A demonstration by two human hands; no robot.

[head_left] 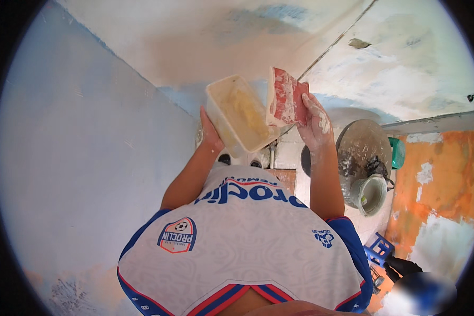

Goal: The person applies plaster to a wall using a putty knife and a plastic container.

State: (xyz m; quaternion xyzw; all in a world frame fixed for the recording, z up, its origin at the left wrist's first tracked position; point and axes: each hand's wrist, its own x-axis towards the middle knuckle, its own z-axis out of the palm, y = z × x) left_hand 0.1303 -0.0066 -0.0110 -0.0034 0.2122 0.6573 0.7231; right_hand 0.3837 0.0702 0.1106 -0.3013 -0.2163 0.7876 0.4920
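My left hand grips the side of a translucent plastic tub, tilted so that its inside shows. Pale yellow residue coats the bottom of the tub. Just right of it, my right hand is closed on a flat red putty spreader, its face streaked with white paste. A thick whitish layer runs along the spreader's left edge, close to the tub's rim. White smears mark the back of my right hand.
Patchy painted walls rise ahead, with a bluish wall at left. A round splattered surface, a whitish bucket, a green container and a blue stool stand at right. A blurred person is at lower right.
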